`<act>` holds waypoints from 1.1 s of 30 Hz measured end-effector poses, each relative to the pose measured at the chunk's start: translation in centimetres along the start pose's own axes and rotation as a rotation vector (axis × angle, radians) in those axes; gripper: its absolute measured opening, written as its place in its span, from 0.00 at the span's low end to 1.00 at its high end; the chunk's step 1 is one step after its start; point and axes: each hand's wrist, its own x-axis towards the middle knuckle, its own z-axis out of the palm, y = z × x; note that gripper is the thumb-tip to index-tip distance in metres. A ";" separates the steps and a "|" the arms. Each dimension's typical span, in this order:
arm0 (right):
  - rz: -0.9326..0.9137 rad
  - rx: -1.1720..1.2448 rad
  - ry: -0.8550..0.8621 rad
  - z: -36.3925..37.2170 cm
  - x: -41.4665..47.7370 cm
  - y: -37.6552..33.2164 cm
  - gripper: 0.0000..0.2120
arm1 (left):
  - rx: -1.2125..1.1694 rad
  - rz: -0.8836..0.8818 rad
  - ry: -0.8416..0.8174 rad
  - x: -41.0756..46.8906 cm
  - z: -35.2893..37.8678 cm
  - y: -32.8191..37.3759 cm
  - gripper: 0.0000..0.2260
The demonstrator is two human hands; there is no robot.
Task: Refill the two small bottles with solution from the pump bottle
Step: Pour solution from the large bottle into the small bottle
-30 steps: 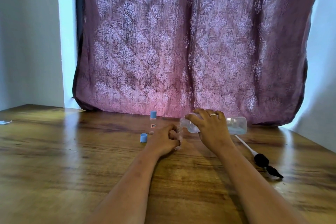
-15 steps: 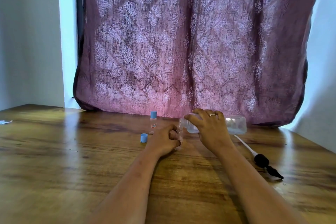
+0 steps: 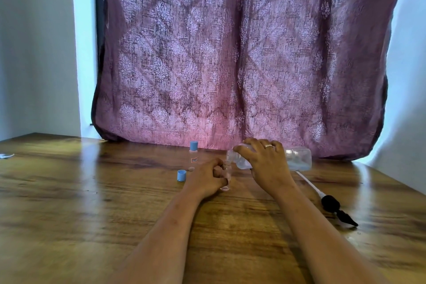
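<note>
- While the right hand (image 3: 267, 163) grips the pump bottle (image 3: 298, 159), tipped on its side at frame centre, the neck points left, just above the open small bottle (image 3: 227, 168).
- Right fingers (image 3: 250, 145) curled over its shoulder.
- Left hand (image 3: 208, 176) on the counter (image 3: 92, 203), fingers wrapped round the open small bottle, upright.
- Second small bottle (image 3: 194, 155), blue-capped, stands just up-left.
- Loose blue cap (image 3: 181, 175) left of the left hand.
- Pump head (image 3: 332, 205) with tube, lower right.

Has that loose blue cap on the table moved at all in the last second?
No. The loose blue cap lies in the same spot, just front-left of the capped small bottle, which stands where it did.
</note>
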 end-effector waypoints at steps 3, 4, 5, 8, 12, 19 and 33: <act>0.000 0.004 0.003 -0.1 0.0 0.0 0.33 | 0.000 0.001 0.003 0.0 0.0 0.0 0.17; 0.000 0.009 0.005 -0.1 0.1 0.0 0.33 | 0.000 0.000 0.005 0.1 0.0 0.0 0.17; -0.003 0.010 0.001 -0.2 0.1 0.0 0.32 | 0.000 -0.001 0.007 0.1 0.0 -0.1 0.17; -0.008 0.009 0.002 -0.3 0.1 -0.1 0.31 | -0.003 -0.002 0.006 0.1 0.0 -0.1 0.17; -0.009 0.022 0.014 -0.2 0.0 -0.1 0.31 | -0.001 0.001 -0.002 0.1 0.0 -0.1 0.18; 0.000 0.038 0.035 0.0 0.0 -0.1 0.32 | 0.002 0.001 0.014 0.1 0.1 -0.2 0.16; -0.001 0.020 0.002 0.0 0.1 0.0 0.32 | 0.004 0.010 0.007 0.1 0.0 -0.2 0.15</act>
